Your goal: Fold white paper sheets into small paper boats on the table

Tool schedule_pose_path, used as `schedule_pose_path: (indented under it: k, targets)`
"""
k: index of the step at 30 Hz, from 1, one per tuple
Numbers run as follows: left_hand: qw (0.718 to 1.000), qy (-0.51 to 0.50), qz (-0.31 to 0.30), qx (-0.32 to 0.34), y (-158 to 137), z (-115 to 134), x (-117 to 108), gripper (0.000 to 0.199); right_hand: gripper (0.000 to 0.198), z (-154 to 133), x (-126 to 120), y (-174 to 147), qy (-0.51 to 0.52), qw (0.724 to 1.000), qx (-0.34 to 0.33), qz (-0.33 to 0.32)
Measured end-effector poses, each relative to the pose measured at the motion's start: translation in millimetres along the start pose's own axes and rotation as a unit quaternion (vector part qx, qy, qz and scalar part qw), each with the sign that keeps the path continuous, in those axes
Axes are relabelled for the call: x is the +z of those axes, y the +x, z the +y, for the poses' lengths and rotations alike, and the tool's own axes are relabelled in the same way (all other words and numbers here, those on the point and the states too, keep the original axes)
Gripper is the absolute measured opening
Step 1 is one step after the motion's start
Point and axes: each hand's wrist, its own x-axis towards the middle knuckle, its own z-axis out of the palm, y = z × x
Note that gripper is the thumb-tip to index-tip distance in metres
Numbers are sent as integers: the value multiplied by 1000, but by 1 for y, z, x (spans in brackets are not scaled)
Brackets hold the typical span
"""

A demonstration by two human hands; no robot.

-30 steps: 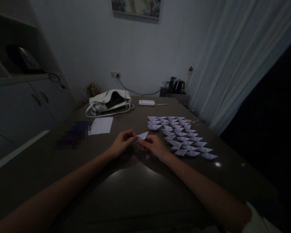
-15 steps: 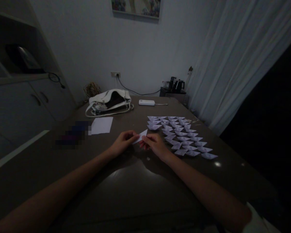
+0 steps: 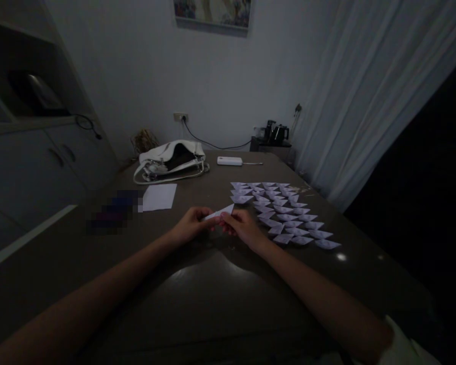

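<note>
A small folded paper piece point(image 3: 219, 213) is pinched between the left hand point(image 3: 190, 226) and the right hand point(image 3: 243, 226), both closed on it with fingertips meeting just above the dark table point(image 3: 213, 299). The piece is held near the table's middle, its pointed end aimed toward the rows of finished folded papers point(image 3: 283, 213) laid out to the right. A flat white sheet point(image 3: 160, 196) is seen further left, and a white handbag point(image 3: 169, 159) and a white power bank point(image 3: 230, 160) are placed at the far edge.
</note>
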Motion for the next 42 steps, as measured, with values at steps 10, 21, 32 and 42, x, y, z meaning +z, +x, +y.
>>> schedule_pose_path:
  k: [10, 21, 32, 42]
  targets:
    - [999, -20, 4, -47, 3, -8, -2, 48, 44, 1, -3, 1, -35, 996, -18, 74]
    - [999, 5, -22, -44, 2, -5, 0, 43, 33, 4, -4, 2, -41, 999, 0, 27]
    - [998, 53, -28, -2, 0, -3, 2, 55, 48, 4, -3, 2, -17, 999, 10, 27]
    - [997, 7, -67, -30, -1, 2, 4, 54, 55, 0, -3, 0, -120, 992, -38, 13]
